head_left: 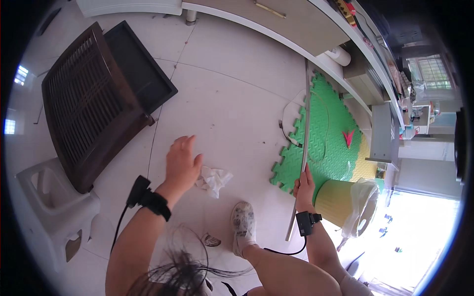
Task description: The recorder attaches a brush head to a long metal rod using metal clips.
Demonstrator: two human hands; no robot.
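Pole [307, 113] sits in the right hand [305, 190], grip curled; left hand [181, 163] unclenched.

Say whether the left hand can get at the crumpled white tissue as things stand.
Probably yes: the left hand looks empty, with the crumpled white tissue close beside it, lying uncovered on the floor; nothing visible stands between them.

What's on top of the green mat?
On the green mat lie a pink scrap and part of a cable. A rod in the right hand crosses above or on it. Whatever the yellow bin covers can't be seen.
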